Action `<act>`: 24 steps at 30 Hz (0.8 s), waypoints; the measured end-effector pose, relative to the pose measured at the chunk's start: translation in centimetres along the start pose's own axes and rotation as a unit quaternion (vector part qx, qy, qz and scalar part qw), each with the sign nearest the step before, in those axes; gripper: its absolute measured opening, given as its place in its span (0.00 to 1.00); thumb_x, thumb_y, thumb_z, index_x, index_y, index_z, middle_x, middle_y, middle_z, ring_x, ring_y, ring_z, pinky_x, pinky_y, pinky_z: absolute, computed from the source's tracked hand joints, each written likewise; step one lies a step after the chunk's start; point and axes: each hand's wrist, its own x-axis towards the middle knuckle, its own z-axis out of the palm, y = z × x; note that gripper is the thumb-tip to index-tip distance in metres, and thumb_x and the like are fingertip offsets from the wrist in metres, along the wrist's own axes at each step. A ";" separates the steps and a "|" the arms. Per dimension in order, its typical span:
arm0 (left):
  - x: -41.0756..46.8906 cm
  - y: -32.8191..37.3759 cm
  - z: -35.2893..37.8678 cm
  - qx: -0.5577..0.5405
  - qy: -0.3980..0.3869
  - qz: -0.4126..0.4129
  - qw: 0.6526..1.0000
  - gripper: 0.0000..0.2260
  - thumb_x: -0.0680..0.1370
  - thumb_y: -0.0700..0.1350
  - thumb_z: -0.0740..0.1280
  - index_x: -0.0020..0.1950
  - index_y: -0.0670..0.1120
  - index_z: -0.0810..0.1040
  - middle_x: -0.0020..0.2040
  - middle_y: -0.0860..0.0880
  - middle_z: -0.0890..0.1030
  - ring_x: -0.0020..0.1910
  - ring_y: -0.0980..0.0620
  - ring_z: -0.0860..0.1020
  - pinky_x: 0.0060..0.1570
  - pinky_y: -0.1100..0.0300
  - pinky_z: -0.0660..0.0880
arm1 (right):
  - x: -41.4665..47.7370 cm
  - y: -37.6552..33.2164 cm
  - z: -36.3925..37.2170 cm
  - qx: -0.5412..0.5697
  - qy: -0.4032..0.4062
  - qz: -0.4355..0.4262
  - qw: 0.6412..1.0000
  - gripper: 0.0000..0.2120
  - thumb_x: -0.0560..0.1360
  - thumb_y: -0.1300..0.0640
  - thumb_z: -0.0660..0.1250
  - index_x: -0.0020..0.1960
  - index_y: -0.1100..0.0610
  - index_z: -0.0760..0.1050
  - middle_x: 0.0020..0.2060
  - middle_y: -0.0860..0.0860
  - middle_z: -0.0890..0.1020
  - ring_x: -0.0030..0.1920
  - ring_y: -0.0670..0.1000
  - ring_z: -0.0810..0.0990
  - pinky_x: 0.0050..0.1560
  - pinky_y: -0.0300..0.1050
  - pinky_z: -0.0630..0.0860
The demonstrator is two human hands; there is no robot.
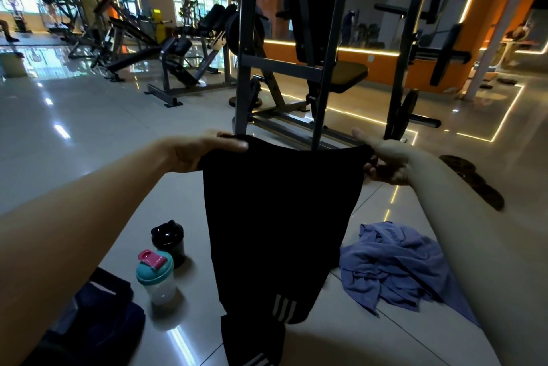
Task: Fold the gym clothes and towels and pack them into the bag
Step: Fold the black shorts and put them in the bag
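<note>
A pair of black shorts (275, 217) with white stripes near the hems hangs in the air in front of me, stretched by its waistband. My left hand (201, 149) pinches the left end of the waistband. At the right end, my right hand (385, 161) grips the band. A crumpled blue towel (391, 265) lies on the floor at lower right. At the lower left a dark blue bag (98, 318) sits on the floor, partly hidden by my left arm.
Two shaker bottles stand on the floor left of the shorts: a black one (169, 241) and a clear one with a teal lid (155, 279). A grey weight machine (296, 48) stands just ahead. Weight plates (474, 179) lie on the floor at right.
</note>
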 end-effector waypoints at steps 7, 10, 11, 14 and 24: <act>0.3 -1.1 -1.5 -0.050 0.047 0.008 0.998 0.36 0.63 0.47 0.84 0.69 0.41 0.77 0.63 0.38 0.82 0.58 0.43 0.83 0.51 0.57 0.83 | -0.2 0.0 -1.4 -0.036 -0.173 -0.079 0.981 0.39 0.49 0.54 0.89 0.57 0.63 0.81 0.52 0.58 0.84 0.46 0.52 0.85 0.39 0.40 0.81; 0.5 -1.3 -2.1 -0.092 0.134 0.036 0.986 0.28 0.69 0.44 0.77 0.68 0.40 0.77 0.63 0.39 0.81 0.58 0.45 0.83 0.56 0.57 0.81 | 0.8 0.3 -0.8 -0.060 -0.083 -0.115 0.988 0.32 0.62 0.58 0.83 0.63 0.64 0.78 0.57 0.59 0.82 0.53 0.56 0.82 0.47 0.43 0.80; 0.4 -1.4 -2.0 -0.077 0.165 0.041 0.982 0.27 0.70 0.45 0.75 0.67 0.39 0.77 0.62 0.40 0.82 0.59 0.45 0.82 0.57 0.57 0.80 | 1.1 0.5 -0.4 -0.057 -0.037 -0.140 0.988 0.25 0.68 0.61 0.78 0.63 0.63 0.77 0.56 0.58 0.82 0.53 0.56 0.82 0.49 0.42 0.80; 0.8 -2.0 -1.9 -0.047 0.218 0.055 0.973 0.20 0.73 0.46 0.74 0.63 0.40 0.80 0.60 0.41 0.83 0.60 0.45 0.82 0.56 0.58 0.77 | 1.8 1.4 1.5 -0.054 0.001 -0.217 0.975 0.06 0.78 0.64 0.68 0.54 0.58 0.78 0.48 0.52 0.82 0.49 0.51 0.83 0.41 0.36 0.79; 0.0 -2.4 -2.5 -0.159 0.143 0.067 0.975 0.22 0.76 0.44 0.71 0.69 0.39 0.77 0.58 0.42 0.83 0.54 0.47 0.84 0.48 0.60 0.82 | 2.4 1.5 2.2 0.023 -0.062 -0.220 0.973 0.10 0.81 0.67 0.63 0.54 0.56 0.79 0.48 0.52 0.82 0.45 0.50 0.82 0.39 0.38 0.80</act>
